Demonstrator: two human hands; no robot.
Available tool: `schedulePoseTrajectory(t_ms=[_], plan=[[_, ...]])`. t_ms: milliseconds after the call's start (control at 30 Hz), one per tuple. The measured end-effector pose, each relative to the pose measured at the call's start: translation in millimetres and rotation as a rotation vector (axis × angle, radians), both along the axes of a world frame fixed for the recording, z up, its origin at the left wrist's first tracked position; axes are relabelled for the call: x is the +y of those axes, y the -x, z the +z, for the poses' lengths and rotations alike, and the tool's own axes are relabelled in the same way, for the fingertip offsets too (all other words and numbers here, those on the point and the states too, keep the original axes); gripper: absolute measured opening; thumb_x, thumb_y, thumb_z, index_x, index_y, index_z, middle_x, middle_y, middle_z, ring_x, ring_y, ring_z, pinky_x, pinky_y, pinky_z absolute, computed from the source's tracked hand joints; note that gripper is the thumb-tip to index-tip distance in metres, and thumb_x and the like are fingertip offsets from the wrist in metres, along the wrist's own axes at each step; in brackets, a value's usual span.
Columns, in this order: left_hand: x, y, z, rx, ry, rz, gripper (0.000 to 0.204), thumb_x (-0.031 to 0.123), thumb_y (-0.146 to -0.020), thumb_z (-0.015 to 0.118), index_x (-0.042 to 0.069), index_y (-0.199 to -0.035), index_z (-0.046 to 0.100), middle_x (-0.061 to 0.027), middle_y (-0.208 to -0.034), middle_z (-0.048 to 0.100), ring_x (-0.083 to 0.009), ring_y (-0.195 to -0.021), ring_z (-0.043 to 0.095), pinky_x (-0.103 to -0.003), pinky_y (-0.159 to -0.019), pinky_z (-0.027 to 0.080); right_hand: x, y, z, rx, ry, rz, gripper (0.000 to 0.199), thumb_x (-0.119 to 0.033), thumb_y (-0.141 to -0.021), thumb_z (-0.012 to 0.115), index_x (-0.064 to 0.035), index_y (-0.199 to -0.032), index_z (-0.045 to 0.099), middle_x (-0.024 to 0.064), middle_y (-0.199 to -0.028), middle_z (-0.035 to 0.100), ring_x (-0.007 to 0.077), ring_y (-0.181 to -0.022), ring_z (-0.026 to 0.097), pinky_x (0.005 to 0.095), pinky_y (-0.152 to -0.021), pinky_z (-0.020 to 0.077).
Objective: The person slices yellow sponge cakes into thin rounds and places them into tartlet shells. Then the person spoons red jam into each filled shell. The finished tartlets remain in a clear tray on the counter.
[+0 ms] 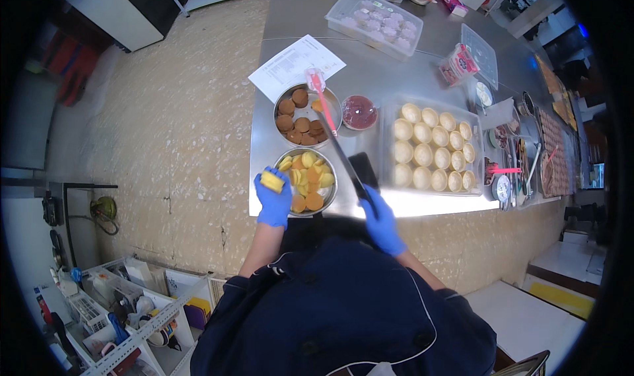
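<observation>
Steel worktop (pixel 426 77), where I observed left hand (pixel 275 204), fingers pinching a yellow piece (pixel 271 181), right hand (pixel 383 227), fingers wrapped around a long-bladed tool (pixel 349 161).

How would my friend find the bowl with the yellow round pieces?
Start at the big metal table and go to its near edge, on the person's left. Right beside the blue-gloved left hand sits a round metal bowl. It holds yellow and orange-brown rounds, while the bowl just beyond it has mostly dark brown ones.
</observation>
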State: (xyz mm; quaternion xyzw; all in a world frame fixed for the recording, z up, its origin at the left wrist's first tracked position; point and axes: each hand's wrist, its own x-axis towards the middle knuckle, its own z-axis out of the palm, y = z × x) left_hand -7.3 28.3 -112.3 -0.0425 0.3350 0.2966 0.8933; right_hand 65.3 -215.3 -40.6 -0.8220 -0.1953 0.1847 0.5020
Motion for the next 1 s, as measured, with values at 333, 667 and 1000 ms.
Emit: schedulePoseTrajectory(t_ms=[333, 667, 1000], plan=[[10.2, 22.3, -8.8, 0.269, -0.018, -0.114, 0.03, 0.035, -0.089, 0.04, 0.009, -0.085, 0.054, -0.005, -0.072, 0.055, -0.0173, -0.065, 0.053, -0.029, -0.059, 0.046, -34.5, 6.6, -114.3, 0.011, 0.38, 0.185, 0.054, -0.004, -0.082, 0.043, -0.0025, -0.133, 0.027, 0.0231, -0.113, 0.047, 0.0403, -0.101, 0.05, 0.0431, -0.084, 0.0434], [-10.1, -8.9, 4.3, 0.027, -0.173, -0.448, 0.036, 0.023, -0.089, 0.043, 0.003, -0.119, 0.043, -0.0151, -0.12, 0.049, -0.0287, -0.111, 0.049, -0.046, -0.095, 0.041, 14.6, -0.9, -165.6, -0.097, 0.417, 0.157, 0.067, 0.006, -0.074, 0.044, 0.0037, -0.136, 0.017, 0.0295, -0.118, 0.036, 0.0441, -0.104, 0.046, 0.0437, -0.086, 0.0425], [-31.7, -32.2, 13.3, 0.033, -0.222, -0.434, 0.033, 0.018, -0.091, 0.045, 0.0, -0.119, 0.045, -0.0145, -0.121, 0.051, -0.0246, -0.112, 0.05, -0.038, -0.095, 0.042, 59.3, -29.4, -132.6, -0.107, 0.027, 0.007, 0.036, -0.002, -0.085, 0.042, 0.0008, -0.12, 0.036, 0.0221, -0.119, 0.037, 0.0376, -0.11, 0.042, 0.0373, -0.094, 0.0369]])
